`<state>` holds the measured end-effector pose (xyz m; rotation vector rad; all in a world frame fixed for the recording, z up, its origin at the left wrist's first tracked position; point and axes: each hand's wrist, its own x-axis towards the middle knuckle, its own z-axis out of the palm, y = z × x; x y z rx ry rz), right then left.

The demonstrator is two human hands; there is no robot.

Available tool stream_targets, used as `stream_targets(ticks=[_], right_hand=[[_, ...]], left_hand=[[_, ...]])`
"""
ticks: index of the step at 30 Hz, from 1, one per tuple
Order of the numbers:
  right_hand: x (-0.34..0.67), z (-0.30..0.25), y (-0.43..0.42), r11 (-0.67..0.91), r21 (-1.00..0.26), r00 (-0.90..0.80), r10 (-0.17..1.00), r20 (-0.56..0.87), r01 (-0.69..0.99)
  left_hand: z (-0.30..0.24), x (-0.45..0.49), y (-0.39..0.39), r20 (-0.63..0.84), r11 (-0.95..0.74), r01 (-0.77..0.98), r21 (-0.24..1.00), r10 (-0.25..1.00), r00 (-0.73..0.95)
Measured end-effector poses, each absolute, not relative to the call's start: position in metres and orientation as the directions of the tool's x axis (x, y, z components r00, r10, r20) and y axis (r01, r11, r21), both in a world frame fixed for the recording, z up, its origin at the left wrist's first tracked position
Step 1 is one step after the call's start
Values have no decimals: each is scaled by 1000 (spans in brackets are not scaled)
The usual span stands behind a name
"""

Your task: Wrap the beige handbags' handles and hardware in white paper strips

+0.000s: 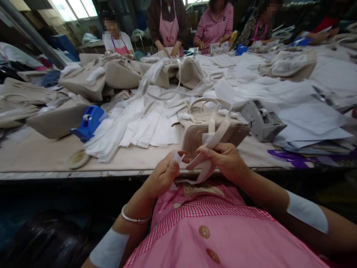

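A beige handbag (237,134) lies on the table edge in front of me, its rounded handles standing up. My right hand (230,160) pinches a flat beige strap (220,136) of this bag between thumb and fingers. My left hand (166,171) is closed on a thin white wrapping strip (177,157), which looks like tissue or foam. Below the hands, a strap end and more pale wrapping hang over my lap. The tips of some left fingers are hidden behind the white strip.
A blue tape dispenser (88,123) stands at left, a grey one (262,119) at right. White strips (145,128) spread across the table. Paper sheets (312,123) are stacked at right. More beige bags (122,76) lie behind; several people stand or sit across the table.
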<state>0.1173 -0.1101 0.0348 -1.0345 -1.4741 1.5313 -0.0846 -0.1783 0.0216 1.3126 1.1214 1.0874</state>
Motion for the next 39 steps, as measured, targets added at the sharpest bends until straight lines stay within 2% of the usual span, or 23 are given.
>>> stream_targets(ticks=[3,6,9,11,13,18,22,26,31,39], right_hand=[[126,35,-103,-12,-1000,-311,950,-13,6],[132,37,-99,-23,-997,-261,965,-3,-73],[135,45,-98,-60,-984,-243,970,-18,-167],[137,51,-97,-71,-975,-233,972,-20,-212],[138,56,-95,-69,-969,-221,975,-15,-239],[137,60,-97,-56,-971,-234,972,0,-233],[135,63,-99,-93,-964,-263,964,-26,-249],[136,66,-97,-97,-960,-267,963,-25,-262],[134,64,-95,-121,-955,-290,956,-40,-269],[132,62,-96,-225,-883,-355,932,-72,-411]], left_hand=[[14,-91,-181,-29,33,-29,999,991,133],[8,-89,-181,-91,91,25,995,996,-7],[6,-87,-178,41,-20,170,985,992,-121],[8,-89,-175,176,-132,261,956,973,-150],[12,-91,-174,232,-176,315,933,961,-149],[18,-95,-177,122,-64,401,914,985,-120],[12,-96,-178,15,42,313,949,984,-177],[9,-95,-177,-72,84,181,980,995,-75],[12,-95,-177,-74,70,108,992,997,32],[8,-100,-177,-96,96,3,995,990,108]])
